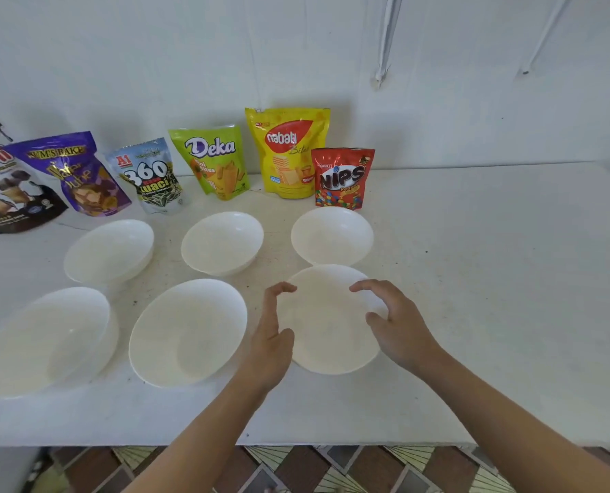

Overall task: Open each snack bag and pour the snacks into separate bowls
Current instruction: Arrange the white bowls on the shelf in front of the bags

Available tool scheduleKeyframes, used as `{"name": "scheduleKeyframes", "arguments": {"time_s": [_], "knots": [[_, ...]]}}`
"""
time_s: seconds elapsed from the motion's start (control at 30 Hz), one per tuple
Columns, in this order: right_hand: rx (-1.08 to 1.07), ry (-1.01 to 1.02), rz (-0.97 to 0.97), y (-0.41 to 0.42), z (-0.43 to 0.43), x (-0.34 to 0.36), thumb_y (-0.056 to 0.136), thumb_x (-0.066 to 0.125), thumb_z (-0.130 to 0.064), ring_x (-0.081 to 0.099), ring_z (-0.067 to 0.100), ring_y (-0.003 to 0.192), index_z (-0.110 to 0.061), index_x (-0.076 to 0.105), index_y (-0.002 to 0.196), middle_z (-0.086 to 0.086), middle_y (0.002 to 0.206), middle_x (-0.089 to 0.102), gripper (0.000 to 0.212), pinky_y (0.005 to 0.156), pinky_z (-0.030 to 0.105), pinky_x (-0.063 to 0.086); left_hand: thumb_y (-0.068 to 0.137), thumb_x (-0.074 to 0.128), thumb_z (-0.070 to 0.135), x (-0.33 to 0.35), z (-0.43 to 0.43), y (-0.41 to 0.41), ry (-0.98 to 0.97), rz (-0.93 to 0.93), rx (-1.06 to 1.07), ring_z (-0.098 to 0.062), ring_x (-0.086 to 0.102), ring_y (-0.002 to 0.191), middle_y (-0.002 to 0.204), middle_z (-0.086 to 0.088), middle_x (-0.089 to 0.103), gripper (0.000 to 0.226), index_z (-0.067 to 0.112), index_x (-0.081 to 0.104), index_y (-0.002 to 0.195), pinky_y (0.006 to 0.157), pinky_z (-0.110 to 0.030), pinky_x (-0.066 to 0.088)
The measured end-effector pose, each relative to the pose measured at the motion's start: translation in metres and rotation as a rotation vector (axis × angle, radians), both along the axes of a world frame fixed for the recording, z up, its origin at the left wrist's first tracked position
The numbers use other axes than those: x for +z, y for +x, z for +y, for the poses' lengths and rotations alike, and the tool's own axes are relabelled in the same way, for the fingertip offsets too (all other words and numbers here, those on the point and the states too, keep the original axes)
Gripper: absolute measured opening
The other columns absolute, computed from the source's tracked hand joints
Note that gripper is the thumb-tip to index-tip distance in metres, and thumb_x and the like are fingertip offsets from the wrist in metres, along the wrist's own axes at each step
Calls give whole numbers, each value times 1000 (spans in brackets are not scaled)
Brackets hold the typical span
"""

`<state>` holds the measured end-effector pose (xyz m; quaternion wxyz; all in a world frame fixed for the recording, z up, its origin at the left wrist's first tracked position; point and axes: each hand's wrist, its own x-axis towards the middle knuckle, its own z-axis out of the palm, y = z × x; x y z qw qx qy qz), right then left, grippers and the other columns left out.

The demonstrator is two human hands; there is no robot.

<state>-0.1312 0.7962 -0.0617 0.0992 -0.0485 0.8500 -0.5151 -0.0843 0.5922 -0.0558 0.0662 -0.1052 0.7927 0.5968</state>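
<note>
White wall [154,48] and a white table [474,279] are recorded in the head view, the only view supplied. Patterned floor tiles [296,467] are noted below the near table edge.

Six snack bags are stood in a row along the far side, none visibly opened. From left to right they are a dark bag [8,186], a purple bag [72,172], a 360 Kuaci bag [150,176], a green Deka bag [212,161], a yellow Nabati bag [287,151] and a red Nips bag [342,177]. Six empty white bowls are set in two rows nearer than the bags.

The left hand [271,336] is placed at the left rim of the near right bowl [328,350], and the right hand [396,322] over its right rim. On both, fingers and thumb are loosely curved and apart, with nothing clasped. Contact with the rim cannot be confirmed.

The bags are judged light, pliable and slick, and easily tipped. Their contents are probably brittle, so the body should not be squeezed. Hold is best taken on the flat top seal, one hand either side of the tear line. No notch can be discerned.
</note>
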Motion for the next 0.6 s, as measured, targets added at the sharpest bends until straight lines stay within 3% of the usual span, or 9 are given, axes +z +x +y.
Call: {"name": "scheduleKeyframes", "arguments": {"time_s": [0.17, 0.27, 0.37, 0.47, 0.53, 0.6], "knots": [[-8, 6, -12, 10, 7, -11, 84, 56, 2, 46, 0, 115, -38, 61, 112, -19, 124, 54, 49, 79, 4, 36, 83, 37, -9, -11, 3, 4, -65, -66, -36, -14, 52, 79, 107, 37, 56, 60, 40, 47, 117, 70, -33, 44], [-43, -2, -3, 11, 10, -12, 82, 66, -4, 50, -3, 109, -38, 65, 102, -17, 116, 59, 40, 78, 8, 36, 82, 39, -8, -9, 2, 1, -62, -63, -49, -18, 54, 81, 113, 30, 57, 60, 41, 49, 116, 70, -35, 46], [-121, -31, -7, 10, 9, -10, 81, 71, -10, 53, 2, 107, -36, 68, 90, -19, 111, 62, 28, 85, 22, 41, 84, 42, -5, -8, 2, -1, -72, -61, -68, -21, 56, 87, 118, 18, 57, 57, 43, 51, 115, 72, -37, 49], [-155, -61, 61, 5, 7, -4, 82, 73, -13, 50, -11, 109, -32, 70, 88, -21, 113, 60, 20, 92, 22, 39, 91, 49, 4, -6, 2, -6, -145, -32, -79, -18, 56, 109, 128, 12, 56, 51, 46, 51, 119, 89, -40, 50], [-146, -67, 130, -2, 4, 2, 83, 74, -16, 50, -14, 111, -31, 70, 89, -22, 113, 60, 16, 95, 20, 39, 94, 54, 9, 1, -1, -12, -195, 47, -85, -10, 44, 134, 142, 22, 47, 47, 44, 53, 126, 103, -33, 42], [-122, -59, 196, -11, -2, 11, 85, 72, -18, 52, -11, 112, -31, 70, 90, -21, 112, 61, 13, 94, 17, 38, 98, 56, 13, 14, -6, -17, -180, 132, -72, -1, 42, 134, 136, 36, 46, 41, 40, 56, 129, 107, -28, 37]]}}
